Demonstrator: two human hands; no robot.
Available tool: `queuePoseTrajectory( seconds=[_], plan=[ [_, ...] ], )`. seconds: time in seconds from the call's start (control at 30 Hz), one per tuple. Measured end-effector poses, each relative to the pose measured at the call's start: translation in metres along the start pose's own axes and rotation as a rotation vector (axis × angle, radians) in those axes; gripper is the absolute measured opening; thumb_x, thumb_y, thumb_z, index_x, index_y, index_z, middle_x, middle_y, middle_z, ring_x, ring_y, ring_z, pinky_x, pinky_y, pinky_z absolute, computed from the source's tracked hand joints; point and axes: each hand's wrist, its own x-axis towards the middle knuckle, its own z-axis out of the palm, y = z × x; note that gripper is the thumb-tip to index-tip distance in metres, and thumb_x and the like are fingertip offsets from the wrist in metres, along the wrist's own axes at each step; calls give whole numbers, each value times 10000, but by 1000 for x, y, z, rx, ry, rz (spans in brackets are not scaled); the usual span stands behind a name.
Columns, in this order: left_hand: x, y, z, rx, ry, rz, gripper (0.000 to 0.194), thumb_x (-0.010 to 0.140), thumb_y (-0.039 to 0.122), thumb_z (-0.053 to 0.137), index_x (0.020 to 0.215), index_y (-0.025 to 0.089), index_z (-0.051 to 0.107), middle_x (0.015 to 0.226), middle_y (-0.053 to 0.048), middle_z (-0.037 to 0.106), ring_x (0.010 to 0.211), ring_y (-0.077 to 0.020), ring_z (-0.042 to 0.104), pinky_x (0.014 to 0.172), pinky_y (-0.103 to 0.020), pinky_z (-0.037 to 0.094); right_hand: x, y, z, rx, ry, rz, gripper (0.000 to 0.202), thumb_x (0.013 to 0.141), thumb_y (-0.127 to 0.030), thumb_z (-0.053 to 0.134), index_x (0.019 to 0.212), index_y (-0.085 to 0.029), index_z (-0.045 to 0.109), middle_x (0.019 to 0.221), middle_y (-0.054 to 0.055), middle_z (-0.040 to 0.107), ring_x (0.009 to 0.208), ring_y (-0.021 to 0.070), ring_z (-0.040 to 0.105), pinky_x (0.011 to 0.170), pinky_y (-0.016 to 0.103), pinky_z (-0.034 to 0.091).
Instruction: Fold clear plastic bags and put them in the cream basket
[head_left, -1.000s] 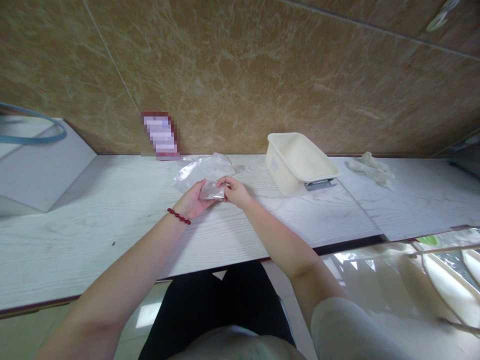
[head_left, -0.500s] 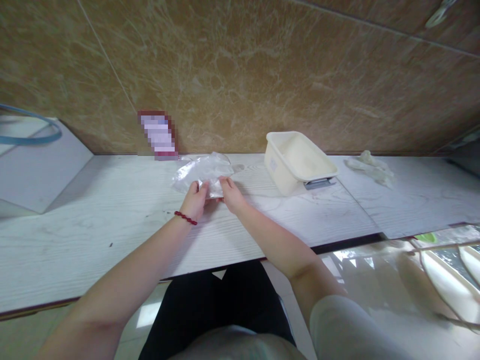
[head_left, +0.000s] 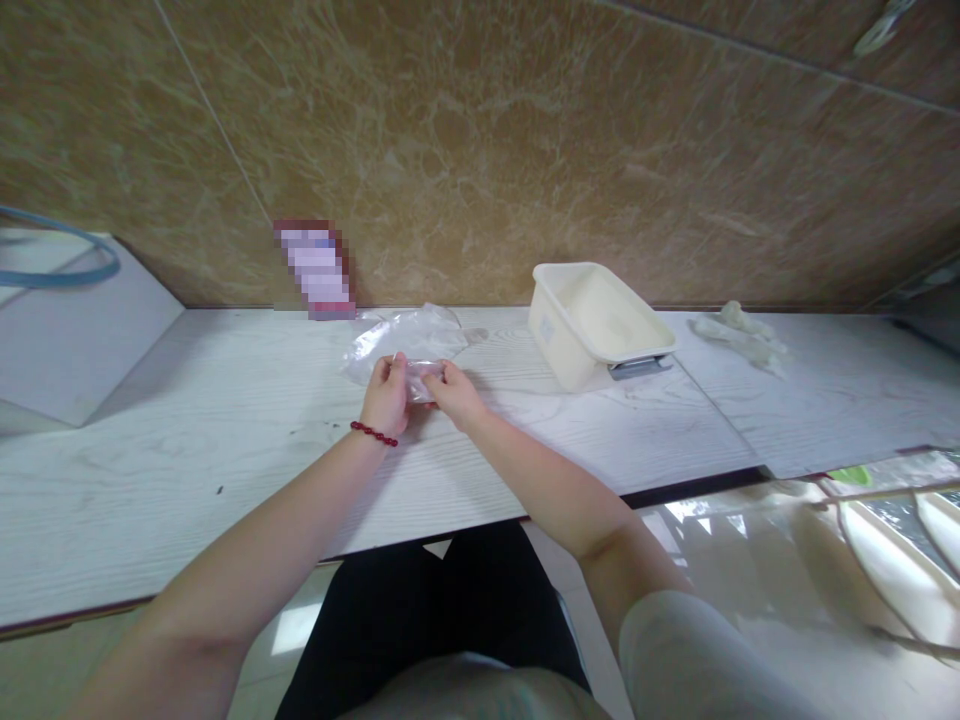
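A clear plastic bag [head_left: 420,330] lies crumpled on the white wood-grain counter [head_left: 255,400], close to the wall. My left hand [head_left: 387,396], with a dark red bead bracelet at the wrist, is closed on the near left part of the bag. On the other side, my right hand [head_left: 454,394] pinches the bag's near edge between thumb and fingers. A short stretch of gathered plastic shows between the two hands. Whatever the bag may hold cannot be made out. Some fingertips are hidden beneath the plastic.
Right of my hands stands an open cream plastic bin [head_left: 574,350] with a grey handle. Farther right lies a crumpled translucent piece of plastic [head_left: 742,335]. A white box [head_left: 112,340] with a blue band stands at the left. A blurred card [head_left: 319,270] leans against the marbled wall.
My thumbs have shifted on the bag's near edge, and my right hand has moved slightly left and nearer to me. The plastic between the hands is more gathered.
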Motion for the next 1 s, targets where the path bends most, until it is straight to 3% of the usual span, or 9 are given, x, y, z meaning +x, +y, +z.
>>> queuePoseTrajectory(
  seconds=[0.17, 0.3, 0.5, 0.7, 0.87, 1.0],
  plan=[
    [3, -6, -5, 310, 94, 280, 241, 770, 390, 503, 637, 194, 455, 598, 46, 431, 581, -91, 412, 549, -197, 335, -3, -3, -3, -217, 153, -149, 293, 797, -470, 379, 663, -212, 418, 599, -35, 404, 601, 101, 435, 549, 206, 394],
    [3, -6, -4, 347, 173, 339, 258, 805, 391, 450, 638, 195, 428, 583, 48, 400, 557, -93, 376, 539, -207, 315, -4, -6, 0, -235, 186, -165, 322, 832, -473, 311, 654, -214, 381, 566, -42, 356, 541, 89, 419, 495, 184, 369],
    [5, -7, -4, 399, 254, 403, 233, 819, 371, 435, 673, 189, 433, 542, 59, 370, 519, -91, 359, 532, -220, 306, -5, -9, 4, -275, 239, -232, 259, 836, -421, 352, 690, -210, 390, 560, -55, 407, 502, 80, 448, 480, 180, 351],
    [5, -3, -2, 161, 203, 305, 210, 781, 390, 495, 723, 189, 478, 613, 47, 462, 591, -86, 463, 567, -207, 369, -6, -8, 4, -233, 204, -213, 259, 837, -444, 337, 728, -216, 393, 538, -72, 407, 387, 59, 418, 402, 171, 321],
    [1, 0, 2, -220, -3, -2, 265, 773, 457, 469, 797, 195, 501, 759, 5, 572, 695, -115, 561, 584, -230, 433, -1, -4, -1, -129, 303, -229, 287, 839, -477, 303, 747, -216, 380, 569, -62, 412, 380, 60, 427, 393, 177, 322],
    [-5, 4, 4, -305, -73, -132, 226, 765, 417, 501, 798, 195, 522, 798, -5, 604, 700, -118, 578, 565, -233, 449, 6, -1, -8, -83, 397, -240, 319, 837, -499, 269, 769, -211, 388, 620, -36, 438, 462, 75, 461, 435, 184, 346]
  ],
)
